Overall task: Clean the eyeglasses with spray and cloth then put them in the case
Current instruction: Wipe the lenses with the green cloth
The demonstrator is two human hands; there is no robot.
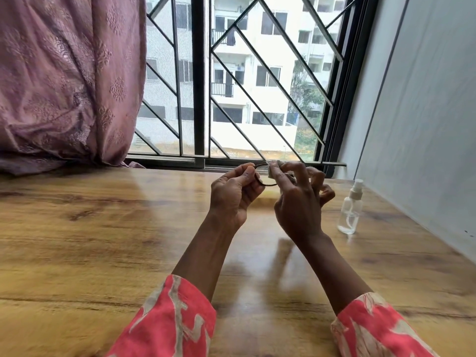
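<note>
Hands raised above the desk (103, 228): left hand (231, 199) pinches the eyeglasses (266, 184) by the rim to steady them; right hand (298, 202) presses the cloth (274, 168) on a lens. Spray bottle (350, 207) stands nearby, upright, within reach; no case in view.

Glossy wooden table (103, 228), mauve patterned curtain (67, 78) at left, barred window (231, 86), grey wall (425, 112) at right.

Your left hand (233, 199) – fingers pinched, raised | your right hand (298, 202) – fingers curled, raised beside it
</note>
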